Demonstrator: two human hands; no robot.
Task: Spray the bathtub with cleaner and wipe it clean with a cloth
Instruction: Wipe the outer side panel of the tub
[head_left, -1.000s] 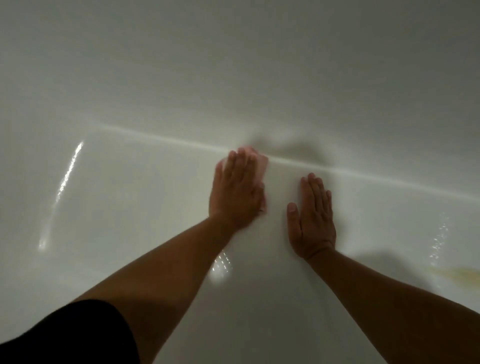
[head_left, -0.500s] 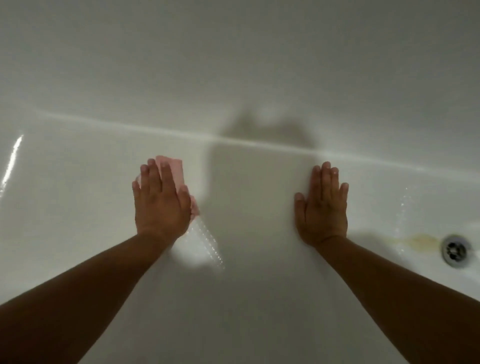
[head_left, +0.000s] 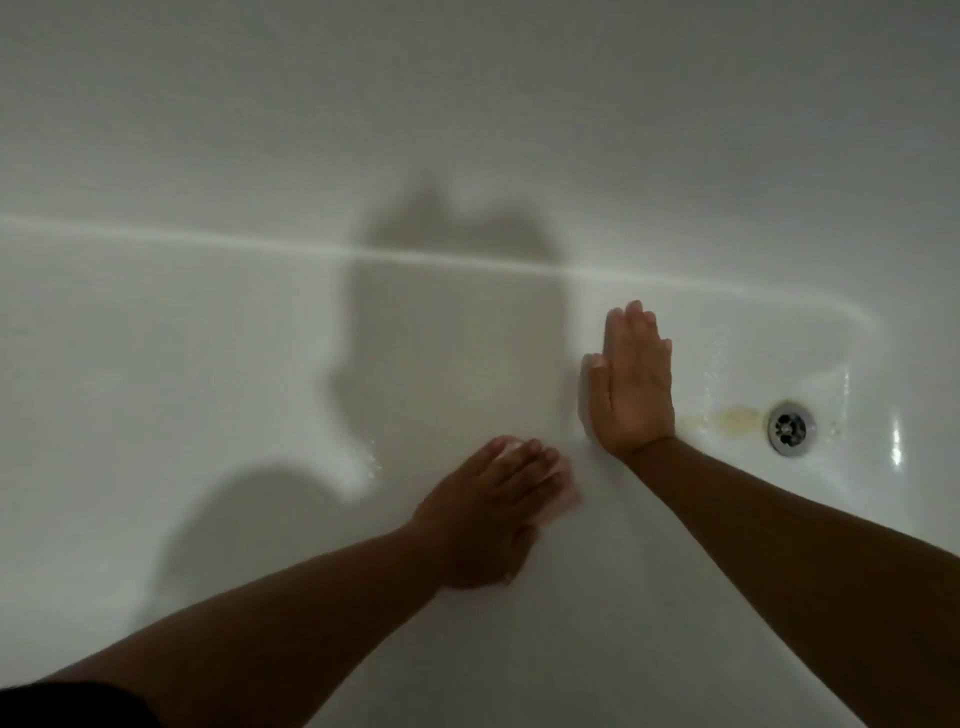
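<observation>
One drain (head_left: 790, 428), yellowish stain (head_left: 735, 417) beside right hand (head_left: 632, 387); left hand (head_left: 485, 517) presses cloth (head_left: 569, 498).

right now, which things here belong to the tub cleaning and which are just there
In the job: bathtub, pink cloth, left hand pressing it, yellowish stain.
Just there: drain, right hand flat on the tub floor.

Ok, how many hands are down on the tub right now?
2. The left hand presses the pink cloth on the bathtub floor near centre; the right hand lies flat beside the yellowish stain and drain.
</observation>
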